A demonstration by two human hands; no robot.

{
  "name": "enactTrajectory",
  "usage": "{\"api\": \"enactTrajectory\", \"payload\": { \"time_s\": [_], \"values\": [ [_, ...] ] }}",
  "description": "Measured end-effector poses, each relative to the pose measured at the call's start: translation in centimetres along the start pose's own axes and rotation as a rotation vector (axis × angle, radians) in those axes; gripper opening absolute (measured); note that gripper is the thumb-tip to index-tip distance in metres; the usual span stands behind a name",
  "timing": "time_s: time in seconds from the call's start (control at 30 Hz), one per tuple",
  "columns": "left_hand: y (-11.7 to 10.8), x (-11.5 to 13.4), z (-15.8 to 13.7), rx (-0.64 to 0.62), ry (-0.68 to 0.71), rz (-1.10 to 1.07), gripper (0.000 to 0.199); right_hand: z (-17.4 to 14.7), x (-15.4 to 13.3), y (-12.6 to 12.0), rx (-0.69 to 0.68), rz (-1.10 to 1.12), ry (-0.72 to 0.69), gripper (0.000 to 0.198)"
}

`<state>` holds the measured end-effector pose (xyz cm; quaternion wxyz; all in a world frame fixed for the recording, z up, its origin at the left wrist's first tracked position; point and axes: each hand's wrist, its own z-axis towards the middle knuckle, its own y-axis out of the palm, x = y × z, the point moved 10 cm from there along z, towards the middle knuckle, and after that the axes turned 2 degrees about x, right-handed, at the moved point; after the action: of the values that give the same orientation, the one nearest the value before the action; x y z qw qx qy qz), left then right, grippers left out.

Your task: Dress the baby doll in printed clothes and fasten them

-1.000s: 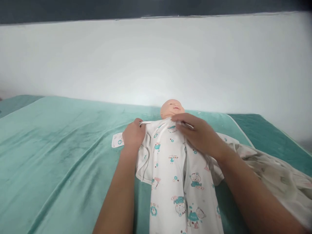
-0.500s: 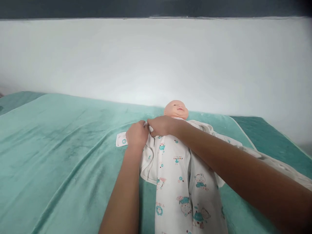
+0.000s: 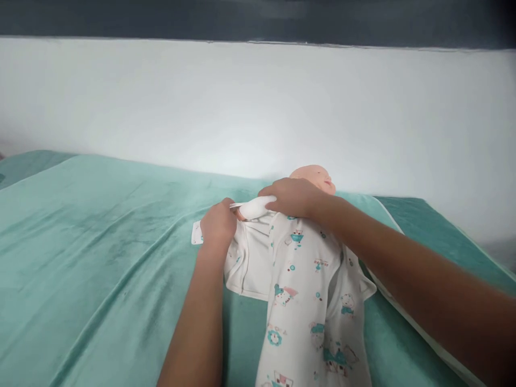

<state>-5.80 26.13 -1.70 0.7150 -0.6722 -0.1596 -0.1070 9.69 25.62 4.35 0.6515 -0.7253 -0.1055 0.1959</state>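
A baby doll lies on the green blanket, its body turned to the right and its head partly behind my right hand. White baby clothes with teal and pink prints cover it. My left hand is closed on the edge of the white clothing near the doll's hand, with a sleeve end showing to its left. My right hand is wrapped round the upper part of the doll's white-sleeved arm. Below that arm, an open flap of the garment shows its plain inner side.
The green blanket spreads over the surface, with long creases on the left. A darker green cover shows at the right. Behind stands a white wall with a dark band above.
The doll has rolled to the right, its face now turned that way. My right hand has moved right, away from my left, and the doll's white-sleeved arm shows between them.
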Motion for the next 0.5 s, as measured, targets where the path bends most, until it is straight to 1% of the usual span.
{"api": "enactTrajectory", "payload": {
  "time_s": [0.1, 0.17, 0.27, 0.37, 0.5],
  "values": [
    [0.7, -0.8, 0.1, -0.048, -0.021, -0.024, 0.037, -0.7, 1.4, -1.1, 0.047, -0.002, 0.05, 0.021],
    [1.0, -0.9, 0.2, -0.079, -0.011, -0.007, 0.036, -1.2, 2.1, -1.9, 0.09, -0.003, 0.073, 0.024],
    [0.8, -0.6, 0.1, -0.076, 0.019, 0.046, 0.03, -1.4, 2.0, -2.1, 0.123, 0.045, 0.044, 0.025],
    [0.2, 0.1, 0.1, -0.013, 0.063, 0.093, 0.024, -1.1, 0.8, -1.3, 0.109, 0.1, -0.005, 0.025],
    [0.4, 2.2, -0.2, 0.059, 0.222, 0.157, 0.023, 0.1, -0.5, 0.7, 0.039, 0.119, -0.002, 0.027]
  ]
}}
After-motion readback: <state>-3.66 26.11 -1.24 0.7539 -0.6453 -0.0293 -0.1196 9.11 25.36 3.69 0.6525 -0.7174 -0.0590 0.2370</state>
